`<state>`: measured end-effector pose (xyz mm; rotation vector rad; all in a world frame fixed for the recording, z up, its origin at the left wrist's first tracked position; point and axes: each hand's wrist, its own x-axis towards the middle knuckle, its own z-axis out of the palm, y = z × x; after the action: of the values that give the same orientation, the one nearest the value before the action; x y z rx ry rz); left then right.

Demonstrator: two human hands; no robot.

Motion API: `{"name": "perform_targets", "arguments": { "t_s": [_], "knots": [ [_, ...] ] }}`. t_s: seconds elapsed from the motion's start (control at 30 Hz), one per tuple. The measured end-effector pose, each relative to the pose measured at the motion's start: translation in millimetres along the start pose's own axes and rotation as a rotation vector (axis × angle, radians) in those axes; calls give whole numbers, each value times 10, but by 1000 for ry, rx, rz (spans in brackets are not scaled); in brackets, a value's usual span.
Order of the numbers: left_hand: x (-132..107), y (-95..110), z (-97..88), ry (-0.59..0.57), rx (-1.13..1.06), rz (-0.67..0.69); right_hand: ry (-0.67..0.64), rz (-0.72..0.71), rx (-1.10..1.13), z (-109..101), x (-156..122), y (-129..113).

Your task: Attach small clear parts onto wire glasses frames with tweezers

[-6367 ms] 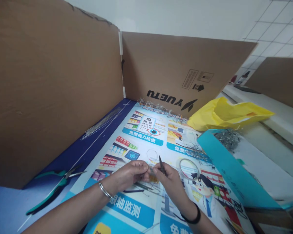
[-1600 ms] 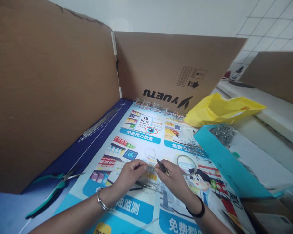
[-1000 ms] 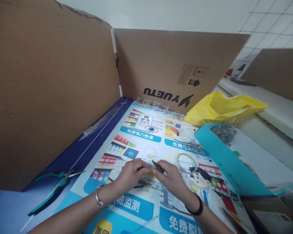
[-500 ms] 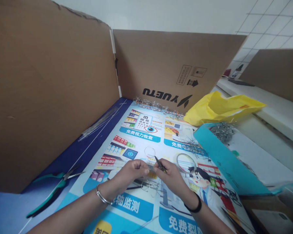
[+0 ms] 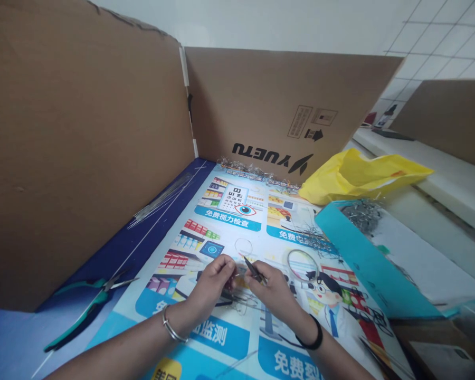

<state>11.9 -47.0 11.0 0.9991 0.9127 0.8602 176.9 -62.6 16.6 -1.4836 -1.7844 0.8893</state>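
My left hand (image 5: 217,277) is closed in a pinch on what looks like a thin wire (image 5: 241,278), mostly hidden by the fingers. Close on its right, my right hand (image 5: 271,287) grips a dark pointed tool (image 5: 253,268), its tip directed up and left. Below the hands lie loose wire pieces (image 5: 243,303), too fine to make out fully. A thin wire ring (image 5: 244,246) rests just beyond the fingers. Right of it is a thicker coil of wire (image 5: 303,265). All this lies on a printed poster (image 5: 229,364).
Green-handled pliers (image 5: 98,295) lie open at left, near straight wires (image 5: 162,200). Cardboard walls (image 5: 261,100) stand left and behind. At right are a yellow bag (image 5: 360,179) and a turquoise box (image 5: 354,258) with tangled wire (image 5: 362,216). A dark pointed tool (image 5: 376,359) lies lower right.
My left fingers have shifted slightly left and up. The right hand with its dark pointed tool has moved a little left, and the tool leans further left.
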Motion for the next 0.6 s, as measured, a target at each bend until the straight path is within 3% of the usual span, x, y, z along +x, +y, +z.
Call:
{"name": "perform_targets", "arguments": {
  "t_s": [0.17,0.3,0.47,0.6],
  "knots": [
    [-10,-64,-28,46,157,91,-40,-39,-56,24,3,-15],
    [-15,-44,-52,66,267,144,-104,-134,-193,-102,-1,-39],
    [-30,17,-46,94,335,204,-140,-167,-530,-366,-52,-164],
    [-42,23,-41,102,385,228,-167,-178,-806,-411,-90,-235]
  ]
}}
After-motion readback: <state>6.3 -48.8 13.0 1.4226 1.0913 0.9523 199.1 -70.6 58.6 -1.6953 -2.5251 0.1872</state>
